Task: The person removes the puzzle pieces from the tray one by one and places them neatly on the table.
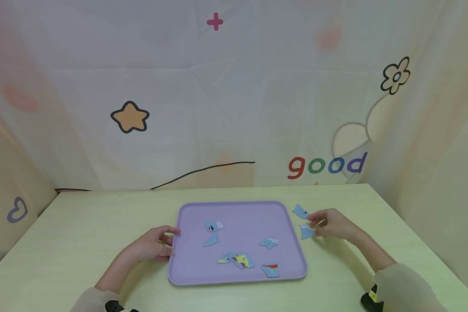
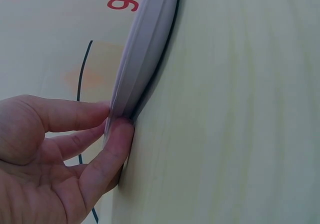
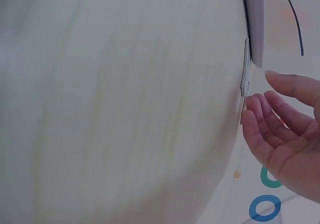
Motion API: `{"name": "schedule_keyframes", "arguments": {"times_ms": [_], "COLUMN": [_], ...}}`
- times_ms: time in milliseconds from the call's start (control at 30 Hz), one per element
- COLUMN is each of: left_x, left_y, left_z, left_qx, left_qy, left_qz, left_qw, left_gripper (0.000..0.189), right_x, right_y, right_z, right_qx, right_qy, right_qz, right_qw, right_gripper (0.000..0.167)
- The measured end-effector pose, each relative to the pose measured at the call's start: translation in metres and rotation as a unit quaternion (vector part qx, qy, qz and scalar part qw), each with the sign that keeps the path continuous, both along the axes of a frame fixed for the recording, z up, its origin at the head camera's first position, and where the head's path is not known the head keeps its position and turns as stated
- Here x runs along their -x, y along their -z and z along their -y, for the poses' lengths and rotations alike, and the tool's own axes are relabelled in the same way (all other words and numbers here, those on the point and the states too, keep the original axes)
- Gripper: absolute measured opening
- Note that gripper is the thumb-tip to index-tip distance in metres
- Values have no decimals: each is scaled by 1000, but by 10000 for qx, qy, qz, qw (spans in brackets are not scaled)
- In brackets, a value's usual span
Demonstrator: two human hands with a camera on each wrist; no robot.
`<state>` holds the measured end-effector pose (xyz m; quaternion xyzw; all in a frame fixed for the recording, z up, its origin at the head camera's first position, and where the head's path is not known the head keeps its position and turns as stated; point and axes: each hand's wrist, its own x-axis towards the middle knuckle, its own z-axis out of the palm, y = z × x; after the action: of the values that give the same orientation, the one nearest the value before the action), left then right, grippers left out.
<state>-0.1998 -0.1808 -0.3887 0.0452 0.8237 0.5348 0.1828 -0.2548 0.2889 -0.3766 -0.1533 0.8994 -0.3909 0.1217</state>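
A purple tray [image 1: 242, 216] lies on the table with several irregular, mostly light-blue puzzle pieces on it. My left hand [image 1: 152, 245] holds the tray's left rim, its thumb and fingers at the edge; the left wrist view shows fingertips on the tray's outer side [image 2: 150, 49]. Off the tray's right side lie two blue puzzle pieces, a farther one [image 1: 300, 211] and a nearer one [image 1: 306, 232]. Over these, my right hand [image 1: 331, 223] has its fingertips right at their edges. In the right wrist view its thumb stands apart from the loosely bent fingers [image 3: 257, 134], with nothing between them.
On the tray lie two blue pieces at upper left, one a whitish-cornered piece [image 1: 212, 225], a yellow-patterned group [image 1: 237, 260] at the front, a blue piece [image 1: 268, 243] at right and a red-striped piece [image 1: 271, 270]. A printed curtain [image 1: 234, 108] surrounds the table [image 1: 101, 216].
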Motion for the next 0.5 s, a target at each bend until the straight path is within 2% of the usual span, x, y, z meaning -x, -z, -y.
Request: {"name": "schedule_keyframes", "arguments": {"times_ms": [500], "left_x": [1], "left_y": [2], "left_z": [1], "left_qx": [-85], "left_qy": [34], "left_qz": [13], "left_qw": [10000], "left_gripper": [50], "right_x": [-10], "right_y": [-8], "right_z": [28], "right_qx": [478], "right_qy": [-499], "right_qz": [-153], "right_qw": [9975], "right_gripper": [42]}}
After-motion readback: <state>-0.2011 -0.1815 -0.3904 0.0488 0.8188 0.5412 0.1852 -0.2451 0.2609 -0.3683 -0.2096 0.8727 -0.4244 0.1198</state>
